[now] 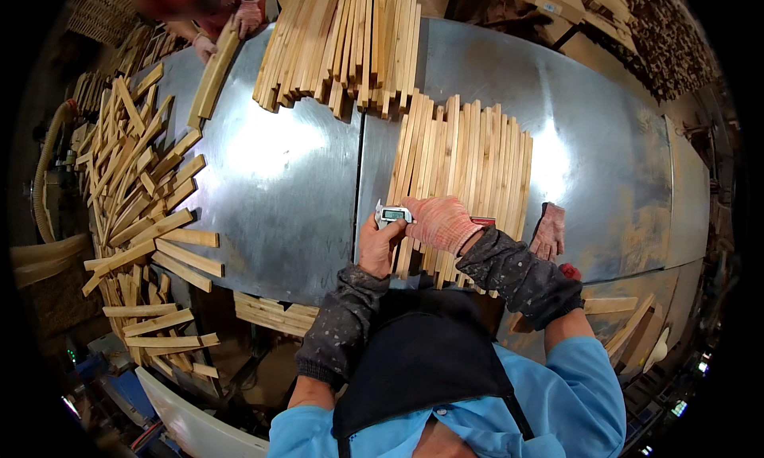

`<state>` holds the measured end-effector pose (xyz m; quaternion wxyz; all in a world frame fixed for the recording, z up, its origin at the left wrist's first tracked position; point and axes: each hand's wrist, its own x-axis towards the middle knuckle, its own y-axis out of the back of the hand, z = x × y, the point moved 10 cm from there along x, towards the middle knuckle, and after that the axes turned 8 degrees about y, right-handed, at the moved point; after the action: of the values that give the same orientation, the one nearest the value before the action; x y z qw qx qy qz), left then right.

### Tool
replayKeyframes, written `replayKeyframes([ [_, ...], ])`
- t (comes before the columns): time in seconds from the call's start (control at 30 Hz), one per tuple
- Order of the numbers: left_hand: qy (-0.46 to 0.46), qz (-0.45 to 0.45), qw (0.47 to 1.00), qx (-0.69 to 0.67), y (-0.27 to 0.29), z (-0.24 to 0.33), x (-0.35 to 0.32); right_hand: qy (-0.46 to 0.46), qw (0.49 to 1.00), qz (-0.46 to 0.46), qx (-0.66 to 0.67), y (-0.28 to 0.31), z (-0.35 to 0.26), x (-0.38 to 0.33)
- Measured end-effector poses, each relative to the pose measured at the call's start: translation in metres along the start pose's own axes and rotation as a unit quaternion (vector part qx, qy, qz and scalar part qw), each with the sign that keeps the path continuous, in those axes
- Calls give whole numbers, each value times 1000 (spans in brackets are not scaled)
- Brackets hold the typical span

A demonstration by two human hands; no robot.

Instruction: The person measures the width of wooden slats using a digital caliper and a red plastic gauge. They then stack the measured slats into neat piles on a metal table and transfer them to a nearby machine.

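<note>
Gripping a digital caliper (393, 214) in bare left hand (377, 247), gloved right hand (439, 222) curled over wooden slats (461, 171).

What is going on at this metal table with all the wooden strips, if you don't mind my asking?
A person stands at a sheet-metal table, holding a digital caliper in the bare left hand while the gloved right hand steadies it over a row of wooden slats. A spare glove lies beside them. Across the table, another person's hands hold a slat bundle. Loose offcuts are piled to the left.
</note>
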<state>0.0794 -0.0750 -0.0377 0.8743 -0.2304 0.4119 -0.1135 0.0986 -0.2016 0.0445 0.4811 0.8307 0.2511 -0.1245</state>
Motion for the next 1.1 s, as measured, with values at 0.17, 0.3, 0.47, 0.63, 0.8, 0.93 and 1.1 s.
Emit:
replayKeyframes([
  [0.17, -35, -48, 998, 13, -6, 27, -3, 2, 994, 63, -85, 29, -29, -9],
  [0.3, -1, -99, 995, -6, -12, 32, -13, -58, 990, 76, -103, 32, -48, -26],
  [0.47, 21, -189, 982, -1, -26, 12, -19, -125, 981, 88, -121, 26, -54, -59],
  [0.63, 56, -212, 975, 27, -34, -10, -39, -178, 975, 119, -62, 11, -56, -97],
  [0.8, 112, -238, 962, 73, -40, -62, -50, -211, 965, 156, -9, -34, -30, -138],
  [0.93, 152, -264, 942, 142, -23, -116, -49, -243, 956, 162, 39, -86, -14, -172],
  [1.1, 166, -228, 939, 195, -37, -177, -49, -260, 929, 212, 153, -141, 29, -232],
])
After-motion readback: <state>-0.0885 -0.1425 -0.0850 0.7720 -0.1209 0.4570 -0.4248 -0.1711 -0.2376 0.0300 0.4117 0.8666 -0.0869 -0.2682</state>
